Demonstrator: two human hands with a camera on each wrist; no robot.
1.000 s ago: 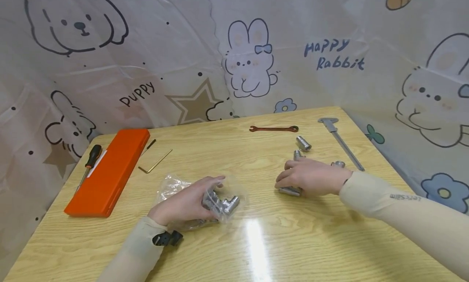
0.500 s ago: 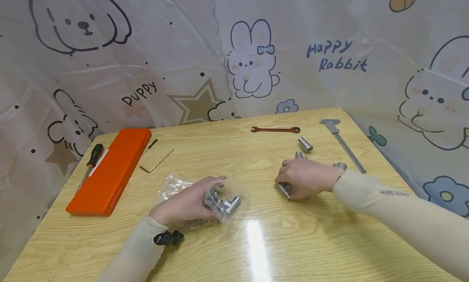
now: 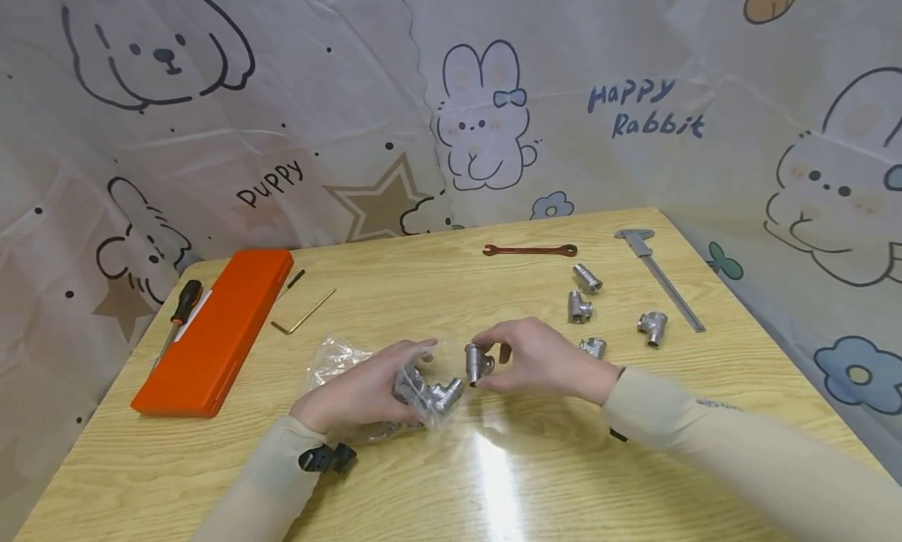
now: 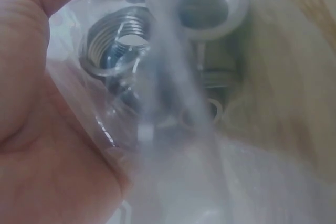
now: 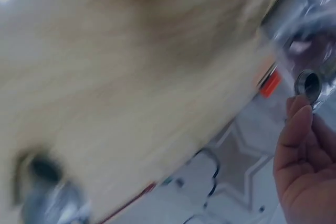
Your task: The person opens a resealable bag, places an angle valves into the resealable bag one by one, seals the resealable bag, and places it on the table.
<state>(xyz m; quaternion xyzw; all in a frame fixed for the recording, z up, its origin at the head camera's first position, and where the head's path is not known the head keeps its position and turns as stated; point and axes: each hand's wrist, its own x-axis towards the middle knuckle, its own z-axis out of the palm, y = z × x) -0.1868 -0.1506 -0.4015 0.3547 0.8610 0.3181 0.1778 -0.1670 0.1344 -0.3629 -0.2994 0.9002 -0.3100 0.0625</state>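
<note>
The right hand (image 3: 543, 362) is now pinching a small metal fitting (image 3: 478, 362) between thumb and fingertips at the centre of the head view, holding it just off the table (image 3: 535, 479) and right beside the mouth of the clear plastic bag (image 3: 338, 362). A second ago this hand was lying further right, covering fittings on the wood; half a second ago it was closing on one there, and it has since carried that piece leftward to the bag. The left hand (image 3: 362, 389) has not moved: its fingers are curling over the bag and gripping it together with the fittings inside (image 3: 430, 393), and the left wrist view is showing a threaded fitting (image 4: 118, 45) pressed behind the film beside the thumb. With the right hand gone from the right side, four loose fittings are showing there in the right middle of the frame (image 3: 586, 278) (image 3: 578, 307) (image 3: 594, 346) (image 3: 653, 327), so one piece appears to be heading into the bag while those are still waiting outside it. A wrench (image 3: 530, 251) and a caliper (image 3: 658, 268) are lying toward the upper right of the table, and an orange case (image 3: 218, 330), a screwdriver (image 3: 178, 315) and a hex key (image 3: 304, 312) toward the left.
</note>
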